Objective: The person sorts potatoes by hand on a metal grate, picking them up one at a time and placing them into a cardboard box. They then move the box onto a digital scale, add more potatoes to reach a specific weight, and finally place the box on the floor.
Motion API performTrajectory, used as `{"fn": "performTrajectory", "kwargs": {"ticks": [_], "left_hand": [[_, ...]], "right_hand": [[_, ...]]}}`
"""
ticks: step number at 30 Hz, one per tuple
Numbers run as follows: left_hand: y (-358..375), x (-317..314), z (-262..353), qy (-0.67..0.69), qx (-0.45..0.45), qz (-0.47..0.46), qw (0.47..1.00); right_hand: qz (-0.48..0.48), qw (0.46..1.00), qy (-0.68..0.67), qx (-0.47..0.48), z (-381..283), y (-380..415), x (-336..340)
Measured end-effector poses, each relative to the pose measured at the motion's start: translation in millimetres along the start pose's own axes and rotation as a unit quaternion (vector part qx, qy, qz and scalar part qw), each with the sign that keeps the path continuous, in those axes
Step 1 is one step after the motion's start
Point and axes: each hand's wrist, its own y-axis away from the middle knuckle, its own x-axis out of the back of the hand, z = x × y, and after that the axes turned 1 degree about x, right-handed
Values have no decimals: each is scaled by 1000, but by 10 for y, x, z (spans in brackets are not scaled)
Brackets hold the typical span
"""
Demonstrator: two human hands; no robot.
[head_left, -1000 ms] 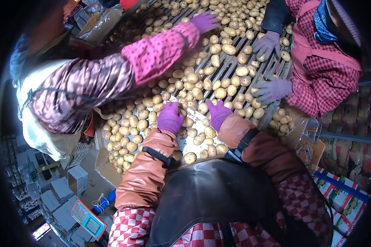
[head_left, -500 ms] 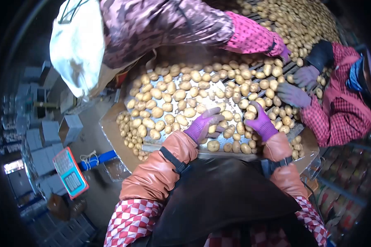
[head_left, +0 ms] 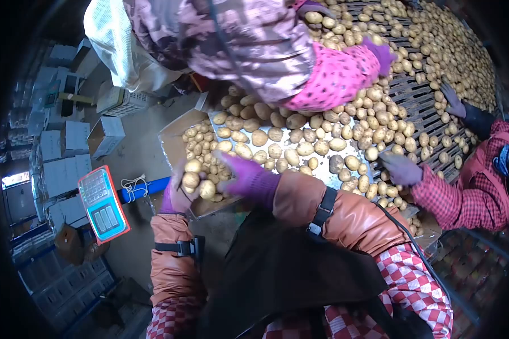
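Note:
My left hand (head_left: 176,195), in a purple glove, is curled round several potatoes (head_left: 191,180) at the left end of the sorting surface. Beside it, my right hand (head_left: 246,175) has its fingers spread and reaches left toward the same potatoes; it is slightly blurred, and no potato shows in its grip. Small potatoes (head_left: 203,138) fill a cardboard box (head_left: 174,131) just beyond my hands. More potatoes (head_left: 304,148) are spread on the metal surface (head_left: 322,175) to the right of my right hand.
A person in a camouflage top reaches across the far side with a pink sleeve (head_left: 339,76). Another person's gloved hand (head_left: 401,168) rests near the slatted conveyor (head_left: 413,99) at right. A scale with a red rim (head_left: 103,203) and open cartons (head_left: 106,137) stand at left.
Both my hands have moved left from the metal surface to the box, and my left hand now holds several potatoes. The camouflage-clad person's sleeve has come nearer; the right-hand person's hands have moved apart.

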Motion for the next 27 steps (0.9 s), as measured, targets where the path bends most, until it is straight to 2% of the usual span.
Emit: {"fn": "performTrajectory", "kwargs": {"ticks": [1, 2, 3, 4, 5, 7, 9, 12, 15, 16, 17, 19, 20, 23, 24, 26, 27], "left_hand": [[19, 76, 36, -31, -61, 94, 993], [-217, 549, -9, -241, -56, 157, 956], [-430, 704, -183, -371, -137, 148, 906], [-639, 804, -321, -492, -214, 136, 833], [-782, 821, -382, -601, -283, 120, 738], [-893, 175, -370, -540, -251, 105, 797], [-1304, 14, -573, -465, -250, 93, 844], [-1333, -353, -894, -377, -199, 80, 901], [-1416, 44, -1182, -415, -268, 11, 869], [-1334, 39, -1177, -412, -235, 13, 880], [-1233, 5, -1145, -410, -201, 14, 890], [-1276, -25, -1227, -353, -217, 50, 909], [-1232, -117, -1186, -311, -220, 63, 923], [-1265, -196, -1084, -384, -263, 51, 884], [-1234, -245, -1060, -377, -232, 53, 895], [-1310, -208, -1147, -383, -235, 62, 891], [-1331, -188, -1188, -389, -238, 65, 888]], "right_hand": [[110, 985, 78, 110, 319, -59, 4], [211, 922, 243, 216, 594, -156, 146], [233, 897, 301, 224, 792, -318, 402], [191, 906, 365, 102, 676, -308, 666], [237, 853, 442, 147, 931, -319, 825], [157, 790, 577, 134, 1213, -288, 1015], [102, 776, 622, 9, 1107, -324, 962], [82, 773, 615, -129, 971, -289, 817], [100, 778, 586, -203, 1126, -228, 693], [104, 767, 615, -150, 1110, -150, 678], [96, 775, 610, -135, 1115, -122, 707], [84, 786, 603, -104, 1100, -107, 840], [55, 814, 568, -106, 902, -79, 943], [132, 881, 454, -26, 786, 97, 1078], [186, 904, 381, -51, 783, 147, 1079], [155, 952, 195, -176, 704, 108, 1098], [140, 957, 95, -235, 666, 105, 1100]]}}
